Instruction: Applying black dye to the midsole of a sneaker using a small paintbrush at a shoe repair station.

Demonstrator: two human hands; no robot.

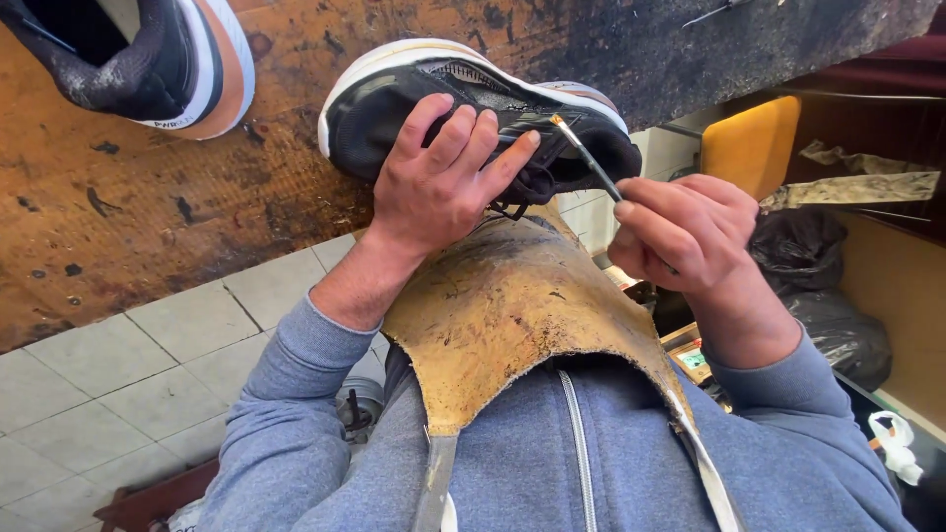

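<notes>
My left hand (440,174) grips a black sports shoe (394,99) with a white sole, pressing it on its side against the edge of a worn wooden workbench (148,207). My right hand (680,232) pinches a thin dark-handled brush (588,158). The brush's pale tip touches the shoe near its upper edge, just beyond my left fingertips. A stained tan leather apron (512,315) covers my lap under both hands.
A second black shoe with a white and orange sole (158,59) lies at the bench's top left. Grey floor tiles (99,394) show on the left. A yellow seat (751,143) and black plastic bags (838,315) are at the right.
</notes>
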